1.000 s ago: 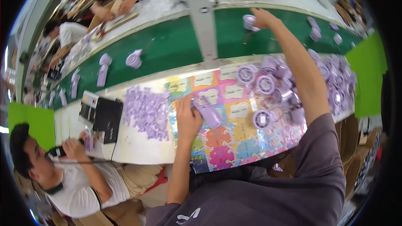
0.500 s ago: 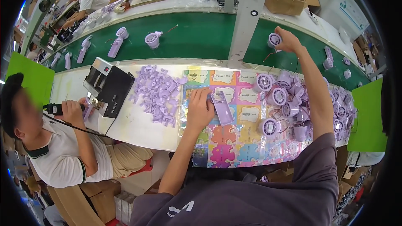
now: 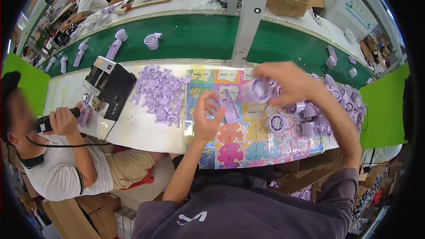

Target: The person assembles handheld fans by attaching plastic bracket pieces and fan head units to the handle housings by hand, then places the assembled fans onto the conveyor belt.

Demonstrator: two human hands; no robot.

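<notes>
My right hand [image 3: 292, 82], smeared by motion, grips a round light-purple fan housing [image 3: 259, 90] above the patterned mat [image 3: 230, 152]. My left hand [image 3: 207, 119] stands with its fingers apart, just left of a long hollow purple handle shell [image 3: 231, 109]. That shell lies on the mat with its open side up; whether a fingertip touches it I cannot tell. Another round fan housing [image 3: 276, 124] rests on the mat to the right, beside a heap of similar purple housings [image 3: 310, 113] with thin wires.
Small purple plastic parts [image 3: 161, 95] are piled left of the mat, by a black-and-silver machine [image 3: 110, 86]. A green conveyor belt [image 3: 195, 35] carries purple pieces behind a metal post [image 3: 248, 22]. At the left, a co-worker [image 3: 66, 159] holds a black corded tool [image 3: 55, 120].
My right hand has come back from the belt toward me and left, carrying the round fan housing over the mat. My left hand's fingers have spread away from the handle shell.
</notes>
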